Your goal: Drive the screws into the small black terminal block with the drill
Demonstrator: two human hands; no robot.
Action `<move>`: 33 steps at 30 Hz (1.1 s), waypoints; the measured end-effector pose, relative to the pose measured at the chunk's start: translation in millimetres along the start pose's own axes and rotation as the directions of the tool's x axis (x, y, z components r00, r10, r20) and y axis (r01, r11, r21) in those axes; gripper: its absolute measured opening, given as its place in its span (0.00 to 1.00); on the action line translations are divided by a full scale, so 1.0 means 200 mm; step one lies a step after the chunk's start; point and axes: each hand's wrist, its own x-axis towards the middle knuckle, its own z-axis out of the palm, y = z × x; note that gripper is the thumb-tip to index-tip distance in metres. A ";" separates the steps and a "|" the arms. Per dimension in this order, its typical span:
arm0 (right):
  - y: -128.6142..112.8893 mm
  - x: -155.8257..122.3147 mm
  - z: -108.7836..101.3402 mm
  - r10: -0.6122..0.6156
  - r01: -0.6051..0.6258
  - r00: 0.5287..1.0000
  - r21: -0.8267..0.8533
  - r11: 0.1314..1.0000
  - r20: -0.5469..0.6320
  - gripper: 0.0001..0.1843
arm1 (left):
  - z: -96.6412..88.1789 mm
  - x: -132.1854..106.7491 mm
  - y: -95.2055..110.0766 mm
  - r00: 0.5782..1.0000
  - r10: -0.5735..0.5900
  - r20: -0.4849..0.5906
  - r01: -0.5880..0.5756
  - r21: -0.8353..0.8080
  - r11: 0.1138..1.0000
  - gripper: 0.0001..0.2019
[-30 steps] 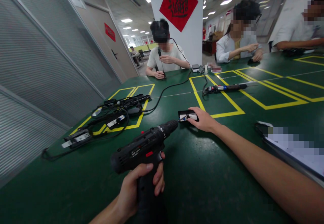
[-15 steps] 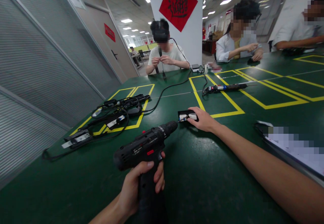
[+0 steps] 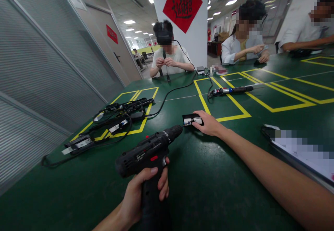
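My left hand point(image 3: 137, 192) is wrapped round the grip of a black cordless drill point(image 3: 146, 152) with red buttons. The drill's chuck points up and to the right, and its thin bit reaches the left part of a small black box point(image 3: 188, 116). White and blue pieces show inside the box, too small to make out. My right hand point(image 3: 206, 123) grips the box's right end between thumb and fingers on the green table. From this angle I cannot tell whether the bit touches anything in the box.
Black devices with tangled cables point(image 3: 114, 119) lie at the left within yellow tape. An electric screwdriver point(image 3: 232, 91) lies beyond my right hand. A tray with papers point(image 3: 300, 154) is at the right. Across the table sit a person in a headset point(image 3: 169, 55) and other people.
The view has shifted very slightly. Both hands, the drill and the box hold the same positions relative to one another.
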 end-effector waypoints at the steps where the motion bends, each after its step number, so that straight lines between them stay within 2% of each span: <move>1: 0.00 0.00 0.00 0.001 -0.001 1.000 0.000 1.000 0.001 0.21 | 0.00 0.00 0.00 1.000 -0.002 -0.004 0.002 0.002 1.000 0.14; 17: 0.00 0.00 0.00 0.006 -0.006 1.000 0.005 1.000 -0.003 0.20 | 0.01 0.00 0.02 1.000 0.014 -0.026 -0.013 0.047 0.999 0.13; 33: 0.01 0.02 0.02 0.004 -0.004 1.000 -0.016 1.000 -0.017 0.20 | 0.02 0.01 0.09 0.997 -0.028 -0.073 0.046 0.261 0.964 0.16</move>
